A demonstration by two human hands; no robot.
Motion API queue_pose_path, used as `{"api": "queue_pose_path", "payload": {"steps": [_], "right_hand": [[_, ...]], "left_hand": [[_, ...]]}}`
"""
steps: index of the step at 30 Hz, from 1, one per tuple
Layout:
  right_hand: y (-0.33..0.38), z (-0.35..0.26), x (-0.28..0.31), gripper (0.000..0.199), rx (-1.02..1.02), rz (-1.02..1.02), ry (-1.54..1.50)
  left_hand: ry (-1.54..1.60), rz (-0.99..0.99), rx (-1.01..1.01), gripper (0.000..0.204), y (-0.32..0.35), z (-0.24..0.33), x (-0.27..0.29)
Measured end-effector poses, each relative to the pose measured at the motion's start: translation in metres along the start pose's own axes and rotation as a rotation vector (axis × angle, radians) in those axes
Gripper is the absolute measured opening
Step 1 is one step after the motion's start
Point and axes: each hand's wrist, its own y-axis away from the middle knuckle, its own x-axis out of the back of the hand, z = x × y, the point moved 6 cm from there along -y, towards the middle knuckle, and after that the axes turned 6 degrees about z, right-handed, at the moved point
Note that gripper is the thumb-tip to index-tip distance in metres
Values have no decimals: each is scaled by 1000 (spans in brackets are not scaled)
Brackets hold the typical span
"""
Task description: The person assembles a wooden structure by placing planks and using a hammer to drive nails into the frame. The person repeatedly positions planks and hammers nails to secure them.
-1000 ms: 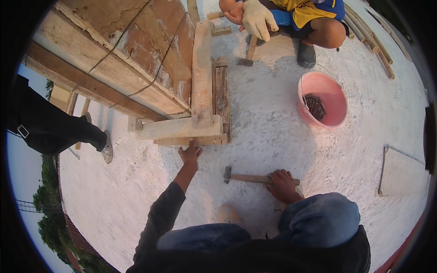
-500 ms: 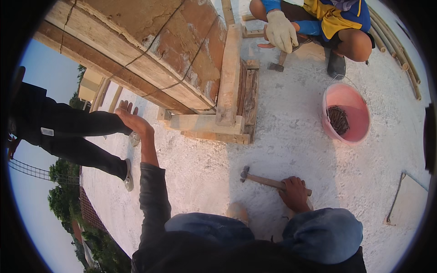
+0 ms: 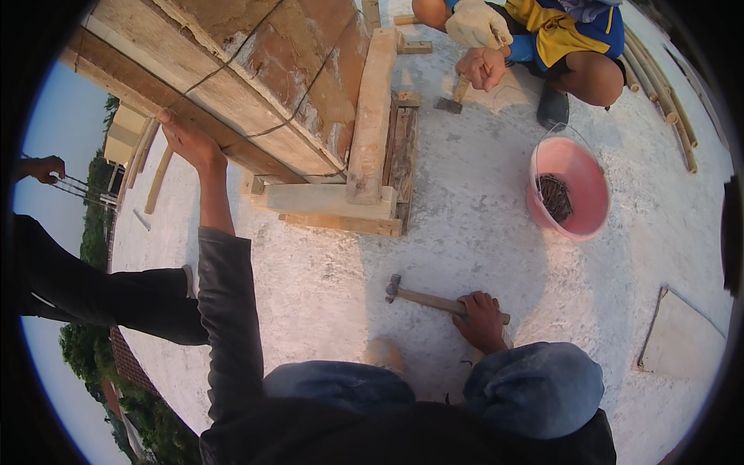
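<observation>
Wooden formwork braced, hammer gripped.
Left hand is laid flat on the formwork's outer edge, fingers together; right hand is wrapped round the hammer handle, below the formwork; bracing should be firm.

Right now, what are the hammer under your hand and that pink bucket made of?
The hammer under my right hand looks to have a pale, bare wooden handle and a dark, dull head, probably steel. The pink bucket seems plastic: smooth, evenly coloured, with a thin rim. The dark heap inside it looks like metal nails, though they are too small to be sure.
</observation>
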Motion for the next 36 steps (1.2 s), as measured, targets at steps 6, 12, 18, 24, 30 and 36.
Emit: {"api": "queue_pose_path", "payload": {"steps": [6, 12, 18, 24, 30, 36], "right_hand": [[-3, -2, 1, 43, -19, -19, 16], [-6, -6, 2, 46, -31, -37, 71], [-11, -8, 2, 48, -25, -68, 84], [-9, -10, -3, 48, 17, -62, 139], [-4, -5, -7, 46, -6, -48, 111], [-2, -5, -8, 44, 27, -27, 114]], "left_hand": [[-63, 36, -34, 82, 3, -4, -5], [-120, 84, 68, 98, 4, 10, -6], [-194, 165, 8, 104, -5, -5, -8], [-258, 128, -191, 84, -6, 3, -2], [-200, 170, -134, 98, 1, 13, -11], [-270, 184, 29, 108, 6, 17, -3]]}}
